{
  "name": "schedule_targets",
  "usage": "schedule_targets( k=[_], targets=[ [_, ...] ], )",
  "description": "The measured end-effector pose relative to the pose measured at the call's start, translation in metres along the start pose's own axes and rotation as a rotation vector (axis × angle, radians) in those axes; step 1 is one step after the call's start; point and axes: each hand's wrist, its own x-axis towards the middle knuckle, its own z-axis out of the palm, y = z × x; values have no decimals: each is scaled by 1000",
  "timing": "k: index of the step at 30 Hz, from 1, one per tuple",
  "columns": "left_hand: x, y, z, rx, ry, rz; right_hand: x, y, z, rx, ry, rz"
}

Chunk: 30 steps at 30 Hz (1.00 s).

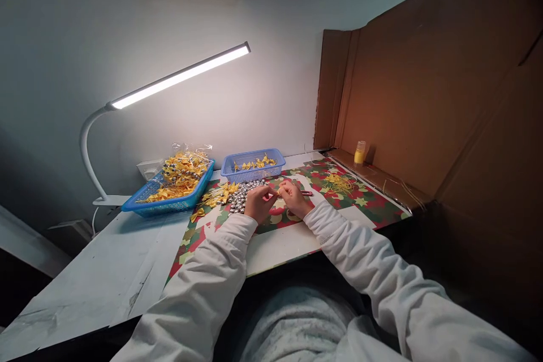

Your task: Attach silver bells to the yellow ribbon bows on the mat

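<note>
My left hand [259, 204] and my right hand [292, 199] meet over the patterned mat, fingertips pinched close together. Between them shows a bit of a small yellow piece [279, 194], too small and covered to name exactly. Just left of my left hand lies a heap of shiny silver beads or bells [240, 199]. Beside that heap are loose yellow ribbon bows [220, 194] with thin stems. A pinkish-red handled tool [306, 193] rests by my right hand, partly hidden behind it.
A blue basket [165, 205] piled with yellow bows stands at left, and a lavender-blue basket [254, 174] with fewer bows behind. Yellow strings [339, 183] lie at right, near a small yellow-filled bottle [360, 153]. A lit lamp [182, 76] arches above; cardboard [403, 79] walls the right.
</note>
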Motion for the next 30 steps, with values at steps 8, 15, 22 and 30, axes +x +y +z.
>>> schedule_targets(
  k=[8,15,22,30],
  targets=[
    [-1,-1,3,24,33,-22,0,0,0,-119,31,-37],
    [-1,2,8,37,178,-19,0,1,4,-283,83,-105],
    [-1,4,7,-22,163,-11,-2,1,7,-312,102,-117],
    [-2,6,7,-62,170,-19,-4,2,8,-280,122,-130]
  ],
)
